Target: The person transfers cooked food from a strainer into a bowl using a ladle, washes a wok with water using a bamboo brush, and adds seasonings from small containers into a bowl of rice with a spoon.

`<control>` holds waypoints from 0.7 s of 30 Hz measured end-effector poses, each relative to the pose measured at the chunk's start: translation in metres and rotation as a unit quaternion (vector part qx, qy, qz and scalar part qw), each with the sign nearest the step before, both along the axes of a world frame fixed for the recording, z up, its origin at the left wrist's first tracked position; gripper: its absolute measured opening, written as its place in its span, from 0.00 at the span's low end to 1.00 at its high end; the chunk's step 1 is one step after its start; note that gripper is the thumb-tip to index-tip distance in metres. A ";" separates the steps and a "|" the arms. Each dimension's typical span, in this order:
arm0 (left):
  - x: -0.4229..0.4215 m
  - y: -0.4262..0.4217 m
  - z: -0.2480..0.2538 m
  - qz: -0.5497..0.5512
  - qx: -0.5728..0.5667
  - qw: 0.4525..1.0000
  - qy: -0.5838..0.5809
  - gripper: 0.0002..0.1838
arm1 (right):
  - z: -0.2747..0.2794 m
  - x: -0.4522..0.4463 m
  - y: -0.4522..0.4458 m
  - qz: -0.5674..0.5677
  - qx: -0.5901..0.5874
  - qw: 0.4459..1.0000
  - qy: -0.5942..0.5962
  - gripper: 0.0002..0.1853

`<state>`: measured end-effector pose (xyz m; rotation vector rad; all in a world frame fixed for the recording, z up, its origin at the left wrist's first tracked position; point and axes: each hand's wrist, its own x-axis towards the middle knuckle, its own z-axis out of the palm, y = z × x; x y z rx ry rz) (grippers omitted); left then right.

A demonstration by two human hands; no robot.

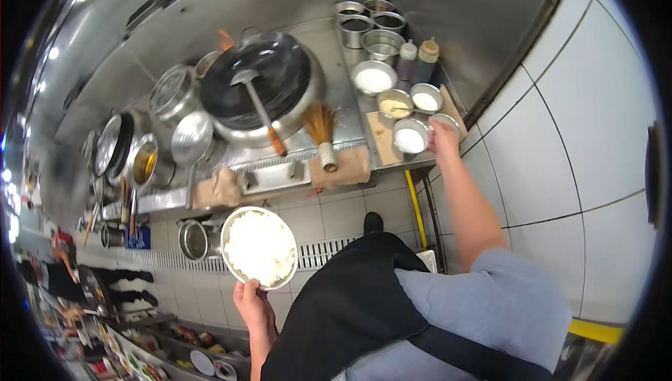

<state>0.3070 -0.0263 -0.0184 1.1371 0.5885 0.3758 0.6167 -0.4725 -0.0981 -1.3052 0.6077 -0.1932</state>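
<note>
My left hand (255, 302) grips the rim of a white bowl (225, 241) heaped with white rice (262, 246), held out over the floor. At the counter's right end, my right hand (444, 140) is at a small metal container (448, 123), fingers curled in at its edge. Whatever lies between those fingers is hidden. Beside this hand stands a metal container of white powder (410, 140). Behind it are a container of yellowish powder (394, 106) with a spoon in it and another white-filled one (426, 99).
A black wok (260, 76) with a wooden-handled spatula (257, 104) sits on the stove. A bamboo brush (323, 132) and brown cloth (350, 169) lie near the front edge. Squeeze bottles (425, 61) stand behind the containers. Pots and ladles fill the left; people work far left.
</note>
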 end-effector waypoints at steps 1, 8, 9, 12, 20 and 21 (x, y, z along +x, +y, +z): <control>0.027 -0.011 0.003 -0.028 -0.015 0.999 -0.008 0.14 | -0.006 0.018 -0.006 0.001 0.098 0.995 -0.025 0.12; 0.153 -0.083 0.016 -0.144 -0.044 0.988 0.027 0.13 | -0.039 0.077 0.029 0.090 -0.344 0.924 -0.137 0.12; 0.164 -0.091 0.017 -0.160 -0.052 0.985 0.038 0.13 | -0.005 0.056 0.028 0.178 -0.486 0.841 -0.156 0.14; 0.190 -0.108 0.023 -0.176 -0.022 0.980 0.086 0.12 | 0.028 0.011 0.017 0.240 -0.523 0.788 -0.220 0.15; 0.253 -0.135 0.020 -0.237 0.013 0.961 0.143 0.14 | 0.050 0.001 -0.032 0.077 -0.487 0.831 -0.259 0.12; 0.260 -0.141 0.020 -0.239 0.007 0.961 0.137 0.14 | 0.057 -0.001 -0.041 0.079 -0.486 0.832 -0.257 0.12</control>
